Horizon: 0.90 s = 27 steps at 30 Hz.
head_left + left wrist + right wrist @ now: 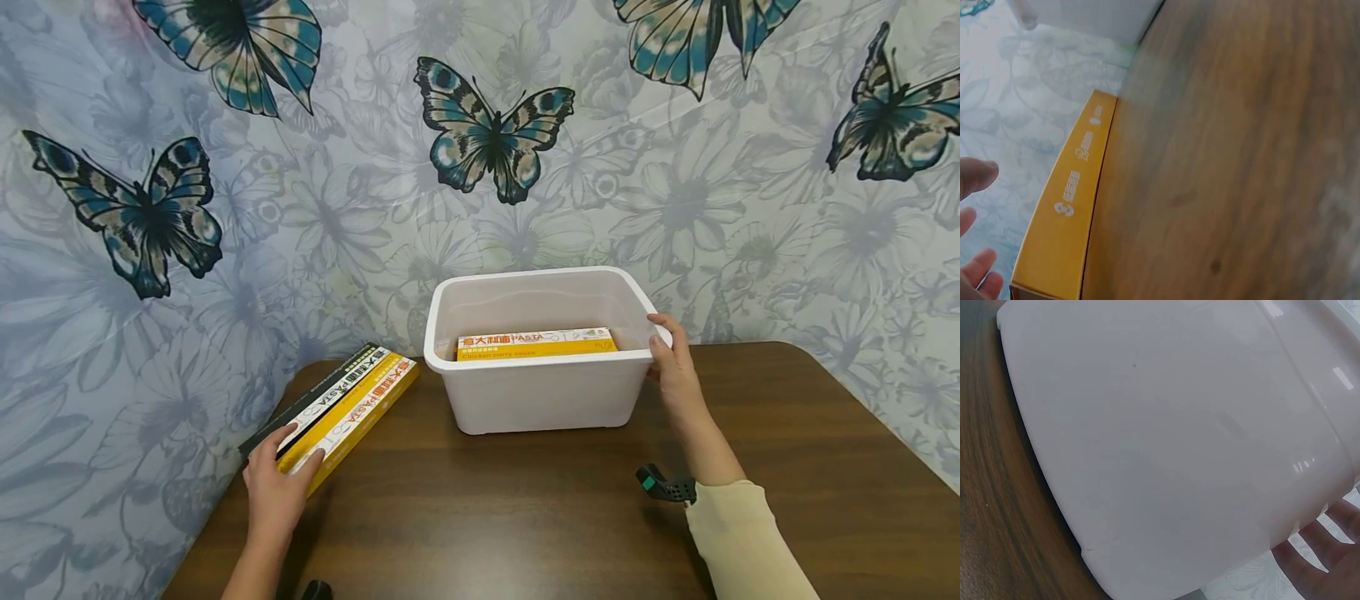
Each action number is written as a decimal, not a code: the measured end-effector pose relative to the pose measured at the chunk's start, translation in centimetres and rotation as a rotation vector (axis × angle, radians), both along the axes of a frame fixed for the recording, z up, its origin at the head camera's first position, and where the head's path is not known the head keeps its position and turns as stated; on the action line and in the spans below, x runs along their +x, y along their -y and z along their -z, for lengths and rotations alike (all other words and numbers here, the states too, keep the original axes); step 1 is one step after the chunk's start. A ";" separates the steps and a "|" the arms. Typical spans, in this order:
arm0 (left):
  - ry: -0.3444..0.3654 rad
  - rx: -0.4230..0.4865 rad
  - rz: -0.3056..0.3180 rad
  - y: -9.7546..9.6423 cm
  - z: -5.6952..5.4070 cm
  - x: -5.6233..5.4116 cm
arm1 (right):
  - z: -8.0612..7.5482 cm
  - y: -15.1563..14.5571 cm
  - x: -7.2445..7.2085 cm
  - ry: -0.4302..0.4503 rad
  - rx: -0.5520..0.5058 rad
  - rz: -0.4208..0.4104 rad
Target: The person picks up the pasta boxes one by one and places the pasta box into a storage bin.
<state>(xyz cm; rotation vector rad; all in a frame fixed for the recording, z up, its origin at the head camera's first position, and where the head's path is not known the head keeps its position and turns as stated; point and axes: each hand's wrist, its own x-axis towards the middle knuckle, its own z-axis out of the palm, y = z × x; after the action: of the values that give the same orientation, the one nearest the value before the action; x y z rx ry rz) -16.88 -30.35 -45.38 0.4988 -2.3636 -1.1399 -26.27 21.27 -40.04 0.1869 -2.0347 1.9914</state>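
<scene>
1. Yellow pasta box (360, 408): located on the left part of the table, lying slantwise. Its long axis runs from the left hand (276, 479) forward and to the right, its far end just beside the left end of the white bin (540, 398).
2. Key relation: the left hand is the nearer of the two and sits over the box's near end, so most of the box's length extends ahead of the grip, towards the bin.
3. Left grip: thumb and fingers spread apart across the box's width, not closed around it. From where I stand, contact cannot be confirmed; the left wrist view shows the fingers clear of the box's yellow side.
4. Black pasta box (322, 389): alongside the yellow one, on its left, the two long axes parallel.
5. White bin: upright on the table, with a second yellow box (536, 346) inside, long axis along the bin's length.
6. Right grip: the right hand (677, 371) grips the bin's right end at the rim, well apart from the slanted boxes.
7. Surroundings: brown table (465, 517); butterfly-patterned backdrop (337, 250) behind; black strap (663, 485) at the right wrist.
</scene>
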 end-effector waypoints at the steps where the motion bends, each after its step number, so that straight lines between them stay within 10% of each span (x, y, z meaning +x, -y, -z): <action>1: 0.007 0.013 -0.015 0.1 0.0 0.0 | 0.0 0.0 0.0 -0.002 -0.002 0.000; 11: 0.049 0.149 -0.037 1.0 0.8 0.1 | 0.0 0.0 0.1 -0.005 -0.015 -0.004; 27: 0.222 0.189 0.185 1.6 1.1 -0.1 | 0.0 0.0 0.0 -0.006 -0.012 -0.010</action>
<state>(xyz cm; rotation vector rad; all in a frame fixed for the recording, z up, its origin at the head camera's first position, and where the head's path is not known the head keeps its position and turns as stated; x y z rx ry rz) -16.99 -31.94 -46.43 0.5010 -2.5474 -1.4692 -26.22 21.31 -40.00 0.2002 -2.0216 2.0066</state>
